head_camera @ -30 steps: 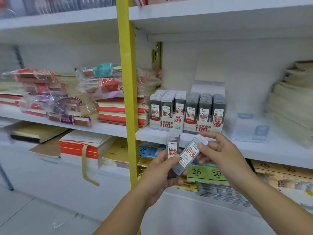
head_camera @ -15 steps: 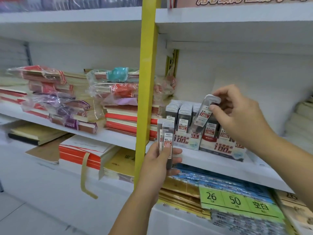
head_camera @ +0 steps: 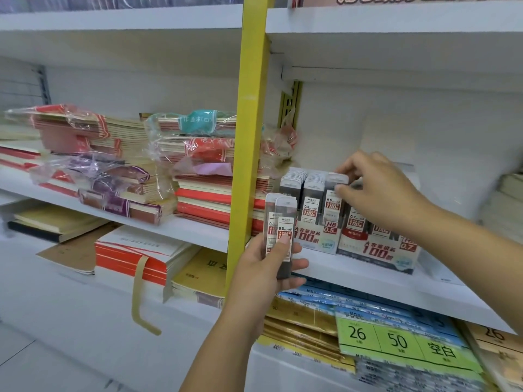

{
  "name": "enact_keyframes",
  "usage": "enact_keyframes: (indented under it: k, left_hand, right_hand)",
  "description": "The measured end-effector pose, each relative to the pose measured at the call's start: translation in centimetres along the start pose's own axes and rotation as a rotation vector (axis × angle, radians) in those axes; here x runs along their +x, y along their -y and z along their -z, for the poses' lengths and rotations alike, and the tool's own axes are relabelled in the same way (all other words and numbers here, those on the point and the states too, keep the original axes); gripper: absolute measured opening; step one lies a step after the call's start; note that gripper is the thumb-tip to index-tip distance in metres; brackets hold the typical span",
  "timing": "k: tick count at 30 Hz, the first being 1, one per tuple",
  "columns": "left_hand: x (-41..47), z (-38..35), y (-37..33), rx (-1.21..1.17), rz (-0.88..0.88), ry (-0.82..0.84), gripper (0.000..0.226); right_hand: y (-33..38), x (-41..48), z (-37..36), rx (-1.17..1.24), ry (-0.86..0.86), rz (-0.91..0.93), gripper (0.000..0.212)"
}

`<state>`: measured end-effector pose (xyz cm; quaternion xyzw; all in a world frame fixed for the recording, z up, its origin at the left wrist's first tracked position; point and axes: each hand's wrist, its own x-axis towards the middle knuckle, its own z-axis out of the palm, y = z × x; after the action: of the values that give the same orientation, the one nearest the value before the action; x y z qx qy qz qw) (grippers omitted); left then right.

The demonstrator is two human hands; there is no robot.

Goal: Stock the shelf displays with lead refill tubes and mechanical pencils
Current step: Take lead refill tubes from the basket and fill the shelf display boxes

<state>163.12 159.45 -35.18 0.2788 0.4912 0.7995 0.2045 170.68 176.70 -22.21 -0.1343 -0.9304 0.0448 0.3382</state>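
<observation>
Head view: left hand [head_camera: 264, 268] sits low, in front of the shelf edge [head_camera: 365, 282] and just right of the yellow upright [head_camera: 252, 137]. Its fingers and thumb are wrapped round two lead refill tubes [head_camera: 284, 222], held upright side by side, labels facing the camera, the 0.5 marking readable. Right hand [head_camera: 377, 190] is higher and to the right, apart from the left, reaching over the display boxes. Its thumb and fingertips pinch a single refill tube [head_camera: 331, 203] near the cap. That tube stands upright at the right-hand column of the 0.5 HB display box [head_camera: 314, 237], its lower end behind the box front. Can't tell whether it is fully seated. The other two columns of that box are packed with tubes. The 0.7 display box [head_camera: 377, 251] stands touching it on the right, partly behind the right wrist. Left of the upright on the same shelf level: plastic-wrapped notebook stacks [head_camera: 195, 154]. One level down: a red-edged pad with a tan strap [head_camera: 135, 257], gold packs, and green label sheets [head_camera: 396, 340] printed 26 and 50. Right edge is blurred.
</observation>
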Motion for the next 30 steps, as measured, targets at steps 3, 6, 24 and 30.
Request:
enact_keyframes:
  k: [3, 6, 24, 30]
  left_hand:
    - [-0.2, -0.3, 0.0, 0.005, -0.002, 0.031, 0.02]
    - [-0.3, -0.5, 0.0, 0.012, 0.005, 0.06, 0.028]
    - [-0.9, -1.5, -0.2, 0.034, 0.058, 0.114, 0.022]
    - [-0.6, -1.0, -0.3, 0.11, 0.03, 0.055, 0.023]
  right_hand:
    - [-0.4, 0.2, -0.2, -0.217, 0.0, 0.049, 0.015]
    - [-0.8, 0.1, 0.3, -0.294, -0.036, 0.053, 0.024]
    - [1.2, -4.1, 1.4, 0.697, -0.184, -0.128, 0.013]
    - [0.6, -1.4, 3.0, 0.156, -0.205, 0.102, 0.012]
